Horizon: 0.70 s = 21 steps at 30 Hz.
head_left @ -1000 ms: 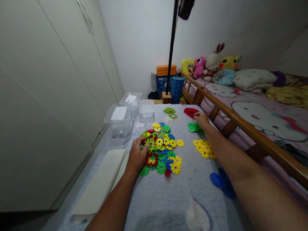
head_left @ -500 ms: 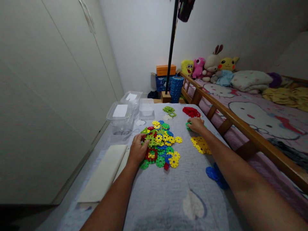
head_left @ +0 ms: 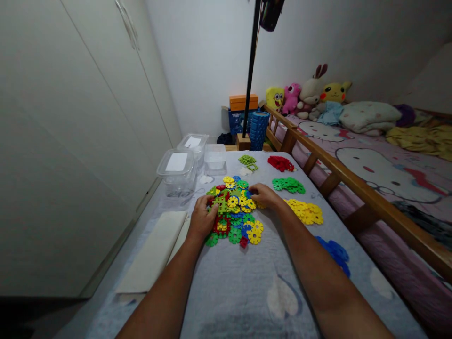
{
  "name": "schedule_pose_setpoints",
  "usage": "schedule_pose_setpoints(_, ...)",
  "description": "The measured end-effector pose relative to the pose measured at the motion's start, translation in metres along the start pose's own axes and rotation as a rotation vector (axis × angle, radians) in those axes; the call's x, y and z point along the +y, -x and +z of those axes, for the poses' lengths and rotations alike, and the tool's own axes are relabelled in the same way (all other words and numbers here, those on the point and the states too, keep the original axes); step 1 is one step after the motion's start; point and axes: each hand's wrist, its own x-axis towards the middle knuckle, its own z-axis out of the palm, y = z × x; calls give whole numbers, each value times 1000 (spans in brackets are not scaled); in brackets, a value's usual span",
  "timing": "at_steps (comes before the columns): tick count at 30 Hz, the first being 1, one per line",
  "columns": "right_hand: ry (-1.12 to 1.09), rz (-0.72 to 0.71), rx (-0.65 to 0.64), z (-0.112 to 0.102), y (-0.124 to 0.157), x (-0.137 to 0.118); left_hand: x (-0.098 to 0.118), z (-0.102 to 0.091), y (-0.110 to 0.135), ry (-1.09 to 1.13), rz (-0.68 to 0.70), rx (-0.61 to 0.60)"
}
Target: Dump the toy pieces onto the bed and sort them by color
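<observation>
A mixed pile of flat plastic connecting pieces (head_left: 235, 214) lies mid-table: notched yellow, green and blue discs, with red and lime square frames. My left hand (head_left: 203, 216) rests against its left edge, thumb and fingers apart beside a lime square piece (head_left: 221, 205). At the pile's upper right is my right hand (head_left: 264, 195), fingertips drawn together at the discs; what they pinch is hidden. Single-colour heaps stand to the right and back: lime pieces (head_left: 248, 161), red pieces (head_left: 280, 164), green discs (head_left: 288, 185), yellow discs (head_left: 306, 212) and blue discs (head_left: 334, 254).
Clear plastic tubs (head_left: 176, 172) and a smaller clear box (head_left: 215, 162) stand at the back left. A folded cream cloth (head_left: 153, 252) lies left of my left forearm. A wooden bed rail (head_left: 339, 202) runs along the right. Behind the table rises a black pole (head_left: 250, 70).
My right hand has moved left and toward me from the green heap to the mixed pile, uncovering the green discs. My left hand has stayed put.
</observation>
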Motion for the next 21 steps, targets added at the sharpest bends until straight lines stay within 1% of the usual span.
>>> schedule_pose_setpoints(4, -72, 96, 39, 0, 2, 1, -1, 0, 0, 0, 0, 1)
schedule_pose_setpoints(9, -171, 158, 103, -3, 6, 1, -2, 0, -1, 11, 0, -1)
schedule_pose_setpoints(11, -242, 177, 95, -6, 8, 0, -2, 1, -1, 14, 1, 2)
schedule_pose_setpoints(15, -383, 197, 33, -10, 14, -3, -2, 1, 0, 18, -6, -1)
schedule_pose_setpoints(17, -383, 208, 46, -11, 16, -5, -3, 1, 0, 21, -8, -2)
schedule_pose_setpoints(21, -329, 248, 118, -17, 21, -9, -5, 1, -1, 26, -5, 5)
